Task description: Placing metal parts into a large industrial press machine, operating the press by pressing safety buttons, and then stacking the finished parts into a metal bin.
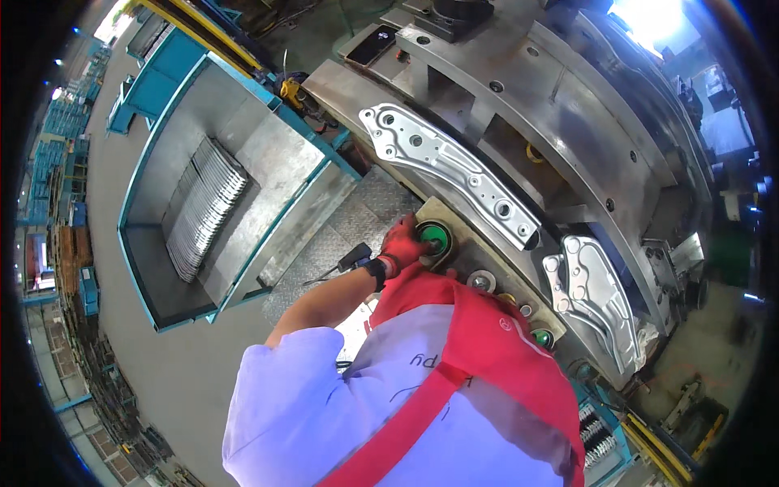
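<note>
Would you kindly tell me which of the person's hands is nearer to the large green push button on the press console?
Left. The left hand, in a red glove, rests on the green button. The right hand is hidden behind the person's body.

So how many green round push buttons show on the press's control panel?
2. One large green round push button sits under the red-gloved left hand; a smaller green button lies farther right, beside the red vest. Others may be hidden.

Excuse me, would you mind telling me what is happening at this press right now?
A person in a red apron stands at a stamping press. Their left hand, in a red glove, rests on a green push button on the control console. The right hand is hidden behind the body. Two stamped metal panels lie in the die, and more are stacked in the blue bin on the left.
</note>
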{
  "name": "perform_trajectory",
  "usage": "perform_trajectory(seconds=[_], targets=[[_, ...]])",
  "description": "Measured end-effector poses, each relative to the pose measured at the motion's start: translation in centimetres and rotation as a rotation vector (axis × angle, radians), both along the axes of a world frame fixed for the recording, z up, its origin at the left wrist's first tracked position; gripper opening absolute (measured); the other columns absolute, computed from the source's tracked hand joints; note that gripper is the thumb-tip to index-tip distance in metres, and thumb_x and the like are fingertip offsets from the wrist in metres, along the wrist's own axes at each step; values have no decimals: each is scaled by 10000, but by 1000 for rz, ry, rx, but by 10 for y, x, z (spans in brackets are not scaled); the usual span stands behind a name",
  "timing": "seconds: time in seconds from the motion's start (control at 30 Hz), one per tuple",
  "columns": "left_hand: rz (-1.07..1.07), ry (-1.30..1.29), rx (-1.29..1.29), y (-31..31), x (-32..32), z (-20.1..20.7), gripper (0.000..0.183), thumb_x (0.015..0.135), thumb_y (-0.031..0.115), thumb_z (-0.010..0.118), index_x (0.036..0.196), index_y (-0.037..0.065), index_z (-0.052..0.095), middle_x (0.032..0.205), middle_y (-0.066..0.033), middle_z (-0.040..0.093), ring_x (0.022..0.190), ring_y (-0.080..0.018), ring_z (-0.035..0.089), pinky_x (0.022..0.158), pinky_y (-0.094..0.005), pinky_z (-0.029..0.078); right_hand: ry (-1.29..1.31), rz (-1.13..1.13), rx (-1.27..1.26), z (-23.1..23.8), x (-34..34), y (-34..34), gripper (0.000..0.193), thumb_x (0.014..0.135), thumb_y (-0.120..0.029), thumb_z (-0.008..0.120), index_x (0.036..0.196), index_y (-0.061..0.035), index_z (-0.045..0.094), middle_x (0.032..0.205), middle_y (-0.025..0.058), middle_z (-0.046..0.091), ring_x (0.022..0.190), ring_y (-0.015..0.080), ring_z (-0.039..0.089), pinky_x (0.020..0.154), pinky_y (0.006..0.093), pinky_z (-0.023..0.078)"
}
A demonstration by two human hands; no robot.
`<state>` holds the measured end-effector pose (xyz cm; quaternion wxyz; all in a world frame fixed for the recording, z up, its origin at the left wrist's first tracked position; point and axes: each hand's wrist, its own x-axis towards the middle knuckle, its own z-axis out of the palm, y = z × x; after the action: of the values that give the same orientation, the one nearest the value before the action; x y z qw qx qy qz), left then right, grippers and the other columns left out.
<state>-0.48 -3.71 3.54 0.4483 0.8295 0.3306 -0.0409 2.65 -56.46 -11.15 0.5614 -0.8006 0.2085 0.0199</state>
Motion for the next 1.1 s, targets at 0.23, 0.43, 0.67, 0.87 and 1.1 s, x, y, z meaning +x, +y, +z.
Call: perform_trajectory(seconds=[0.23, 0.43, 0.67, 0.87, 1.1], targets=[[24, -18, 39, -3, -1, -6, 721, 613, 324, 746, 1194, 49, 419, 1099, -217, 524, 1035, -378, 514, 869, -428, 421, -25, -33, 70, -22, -10, -5, 718, 720, -134, 692, 1307, -12, 297, 1270, 166, 454, 1137, 252, 475, 974, 367, 374], [28, -19, -40, -1, 0, -12, 830, 612, 329, 742, 1285, 16, 370, 1126, -228, 520, 1069, -370, 505, 908, -409, 411, -31, -62, 182, -51, -17, -23, 832, 670, -149, 757, 1323, -34, 256, 1258, 166, 456, 1116, 257, 489, 958, 374, 398], [0, -12, 21, -2, -2, -6, 842, 613, 338, 745, 1279, -14, 369, 1129, -223, 529, 1076, -363, 503, 911, -403, 408, -76, 136, -86, -39, -22, -19, 905, 652, -193, 790, 1332, -16, 220, 1262, 189, 443, 1122, 265, 484, 947, 382, 406], [-8, -80, -76, 2, 0, -8, 725, 617, 305, 760, 1183, -8, 434, 1111, -208, 540, 1013, -347, 540, 846, -402, 438, 7, 128, -9, -1, -40, -8, 884, 666, -289, 779, 1321, -12, 254, 1199, 209, 455, 1072, 274, 495, 888, 387, 414], [77, -207, -509, 16, -11, -56, 607, 693, 73, 708, 1224, -10, 425, 1139, -137, 545, 1016, -231, 555, 860, -340, 454, 272, 550, -519, 223, 34, 43, 488, 729, -279, 704, 1136, -59, 549, 919, 166, 613, 817, 307, 598, 682, 433, 458]])
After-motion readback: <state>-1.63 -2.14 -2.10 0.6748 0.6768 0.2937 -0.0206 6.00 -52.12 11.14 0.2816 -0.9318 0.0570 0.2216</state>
